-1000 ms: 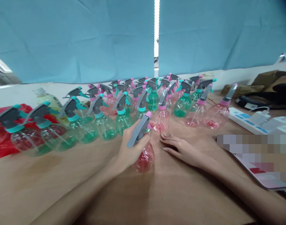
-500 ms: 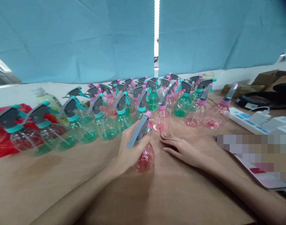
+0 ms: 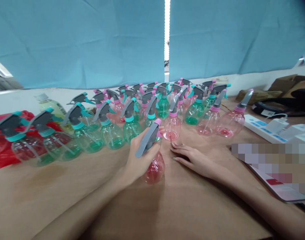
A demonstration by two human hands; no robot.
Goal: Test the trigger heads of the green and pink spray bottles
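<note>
My left hand point(image 3: 139, 158) is closed around the neck of a pink spray bottle point(image 3: 154, 171) with a grey trigger head and pink nozzle. That bottle stands at the front middle of the table point(image 3: 187, 206), leaning slightly. To its right, my right hand point(image 3: 192, 158) rests on the tabletop, fingers stretched out and holding nothing. Just beyond its fingertips stands another pink spray bottle point(image 3: 171, 128). A row of green spray bottles point(image 3: 114, 136) runs off to the left, and two pink spray bottles point(image 3: 231, 125) stand to the right. Behind them, more pink and green bottles crowd together.
A red plastic bag point(image 3: 2, 150) and a pale bottle with a white cap point(image 3: 51, 106) lie at the left. On the right are a white power strip point(image 3: 262, 128) with plugs, black headphones point(image 3: 279, 108), cardboard point(image 3: 289, 85) and a partly blurred flat device point(image 3: 279, 186). Blue cloth point(image 3: 92, 43) hangs behind.
</note>
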